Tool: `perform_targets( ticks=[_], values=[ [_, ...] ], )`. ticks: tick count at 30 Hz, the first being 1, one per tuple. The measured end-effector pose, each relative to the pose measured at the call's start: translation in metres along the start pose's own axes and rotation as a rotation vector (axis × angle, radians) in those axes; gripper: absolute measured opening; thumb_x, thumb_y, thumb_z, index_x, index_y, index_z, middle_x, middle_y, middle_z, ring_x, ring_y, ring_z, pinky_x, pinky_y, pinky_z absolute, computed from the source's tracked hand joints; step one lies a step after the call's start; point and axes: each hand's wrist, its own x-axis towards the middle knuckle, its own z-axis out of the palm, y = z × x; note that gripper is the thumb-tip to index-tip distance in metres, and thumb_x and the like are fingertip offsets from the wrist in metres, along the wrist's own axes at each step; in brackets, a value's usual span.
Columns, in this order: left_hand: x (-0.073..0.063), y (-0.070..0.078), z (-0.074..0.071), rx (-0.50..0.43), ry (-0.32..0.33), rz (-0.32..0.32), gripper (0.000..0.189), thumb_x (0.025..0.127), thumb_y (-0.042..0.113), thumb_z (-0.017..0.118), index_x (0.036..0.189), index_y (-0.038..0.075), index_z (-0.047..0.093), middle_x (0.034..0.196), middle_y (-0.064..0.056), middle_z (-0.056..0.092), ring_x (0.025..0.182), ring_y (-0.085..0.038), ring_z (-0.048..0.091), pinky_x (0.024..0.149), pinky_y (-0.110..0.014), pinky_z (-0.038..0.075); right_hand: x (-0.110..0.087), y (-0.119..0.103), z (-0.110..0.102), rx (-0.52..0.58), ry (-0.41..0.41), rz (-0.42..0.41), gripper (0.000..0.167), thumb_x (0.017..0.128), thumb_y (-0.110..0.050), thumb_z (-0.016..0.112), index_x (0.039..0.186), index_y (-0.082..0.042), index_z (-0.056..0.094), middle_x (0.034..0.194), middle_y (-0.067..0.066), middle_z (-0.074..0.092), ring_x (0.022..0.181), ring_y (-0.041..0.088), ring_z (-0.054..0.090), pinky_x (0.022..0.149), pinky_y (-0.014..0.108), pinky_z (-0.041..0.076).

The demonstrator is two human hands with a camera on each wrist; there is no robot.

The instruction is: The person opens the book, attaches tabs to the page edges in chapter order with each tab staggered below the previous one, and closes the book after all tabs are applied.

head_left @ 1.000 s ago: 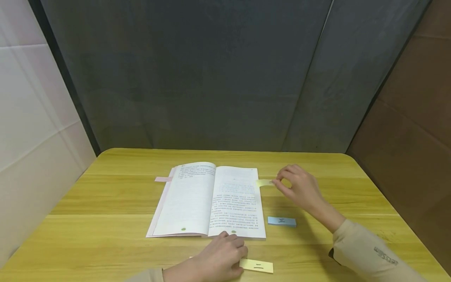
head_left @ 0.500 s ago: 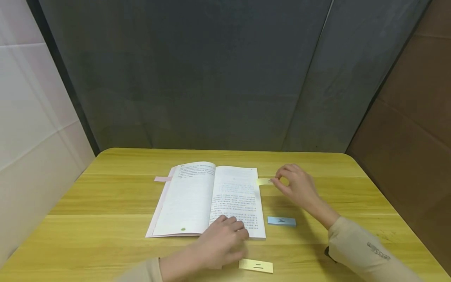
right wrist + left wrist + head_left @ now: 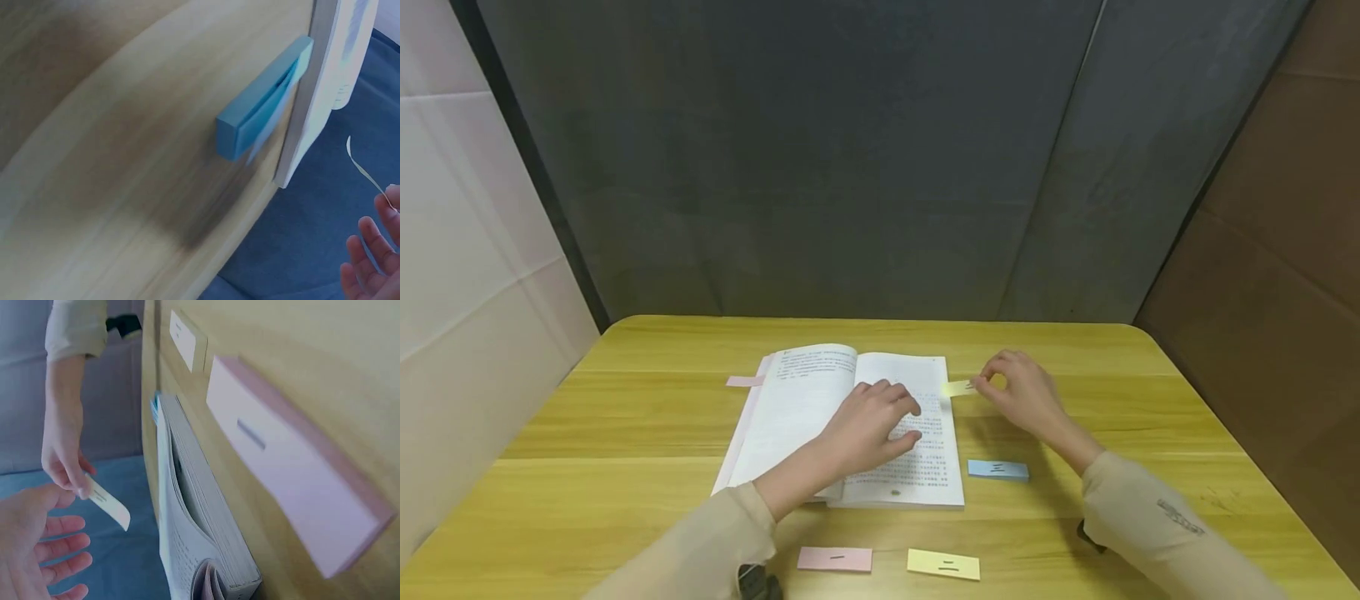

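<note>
Presently, right hand (image 3: 1026, 396): just beyond the right edge of the book (image 3: 917, 462), thumb and finger pinched on the outer end of a yellow strip (image 3: 957, 388).
Left hand (image 3: 867, 423): raised over the book, between its spine and right edge, fingers spread and holding nothing; the left wrist view shows it apart from the pages.
Strip's place: at the upper part of the book's right edge, left of the right hand and right of the left hand.
Strip's long axis: roughly crosswise to that edge, free end towards the page and slightly curled.
Strip against page: likely the deciding relation; from the head they seem to meet, yet both wrist views show the strip in the air, apart from the book.
Nearer hand: the right, which holds it.
Blue pad (image 3: 997, 471): beside the book's right edge, closer to the person than the strip.
Pink tab (image 3: 745, 382): jutting from the book's left edge.
Pink pad (image 3: 835, 560), yellow pad (image 3: 943, 565): on the counter (image 3: 617, 483) before the book's near edge, pink to the left.
</note>
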Motion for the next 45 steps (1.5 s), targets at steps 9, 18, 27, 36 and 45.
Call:
perform_targets(
  ticks=[9,18,27,36,45],
  values=[
    [0.014,-0.007,0.014,0.029,-0.053,-0.054,0.025,0.079,0.033,0.06,0.096,0.014,0.065,0.094,0.002,0.058,0.084,-0.015,0.051,0.071,-0.032,0.039,-0.001,0.002,0.012,0.056,-0.091,0.069,0.015,0.078,-0.026,0.065,0.066,-0.017,0.062,0.084,0.001,0.059,0.083,0.025,0.055,0.066,0.04,0.045],
    [0.018,-0.008,0.025,0.033,-0.103,-0.085,0.027,0.08,0.033,0.06,0.097,0.013,0.065,0.093,0.002,0.058,0.082,-0.015,0.05,0.07,-0.032,0.039,-0.005,0.002,0.016,0.086,-0.125,0.107,0.017,0.078,-0.027,0.064,0.063,-0.02,0.061,0.086,0.0,0.06,0.084,0.025,0.056,0.068,0.04,0.044],
    [0.023,-0.005,0.036,0.051,-0.151,-0.097,0.029,0.079,0.033,0.059,0.1,0.014,0.065,0.095,0.001,0.059,0.081,-0.015,0.05,0.071,-0.032,0.039,-0.007,0.004,0.02,0.09,-0.168,0.148,0.018,0.079,-0.027,0.062,0.063,-0.02,0.061,0.081,-0.004,0.058,0.076,0.019,0.055,0.059,0.032,0.041],
    [0.03,0.005,0.05,0.113,-0.327,-0.052,0.048,0.083,0.045,0.052,0.12,0.014,0.054,0.121,0.001,0.051,0.106,-0.018,0.046,0.084,-0.036,0.035,-0.01,0.006,0.022,0.073,-0.187,0.147,0.017,0.079,-0.026,0.063,0.063,-0.02,0.06,0.082,-0.002,0.058,0.077,0.023,0.056,0.058,0.034,0.041],
    [0.032,0.007,0.06,0.124,-0.391,-0.077,0.058,0.084,0.051,0.047,0.128,0.014,0.046,0.13,0.002,0.043,0.116,-0.018,0.038,0.092,-0.04,0.028,-0.011,0.009,0.024,0.048,-0.196,0.15,0.018,0.078,-0.027,0.064,0.062,-0.02,0.059,0.083,-0.002,0.059,0.074,0.018,0.054,0.057,0.032,0.041]
  ],
)
